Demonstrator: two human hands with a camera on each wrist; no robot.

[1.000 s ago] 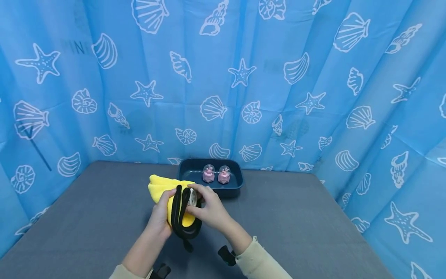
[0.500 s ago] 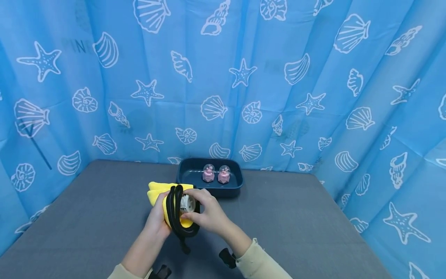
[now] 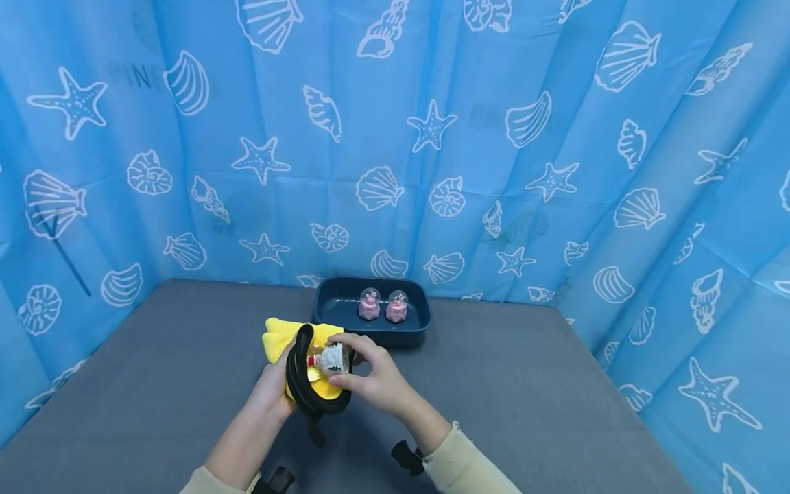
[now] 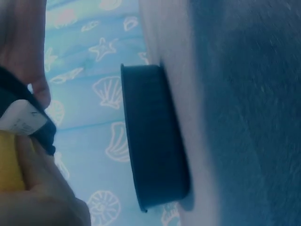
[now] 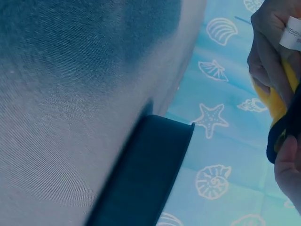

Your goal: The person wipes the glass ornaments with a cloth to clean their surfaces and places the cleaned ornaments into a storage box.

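Observation:
In the head view my left hand [image 3: 271, 394] grips a soft yellow pouch [image 3: 280, 337] with black trim and a dangling black cord. The pouch's mouth faces right. My right hand [image 3: 378, 379] pinches a small snow globe [image 3: 333, 359] between thumb and fingers at that mouth. It lies on its side, its white base towards the right and something red at its clear end. A white tag [image 4: 23, 117] hangs on the black trim in the left wrist view. From the right wrist, yellow fabric [image 5: 273, 106] shows between the hands; the snow globe is hidden there.
A dark blue tray [image 3: 370, 337] stands behind the hands, near the back edge of the grey table [image 3: 506, 398]. Two pink snow globes [image 3: 369, 307] sit upright inside it. A blue curtain [image 3: 395, 137] printed with white shells encloses the back and sides.
The snow globe shows more of itself at the pouch's mouth, its red and clear end now visible. The left hand has shifted slightly left and the black trim has spread wider.

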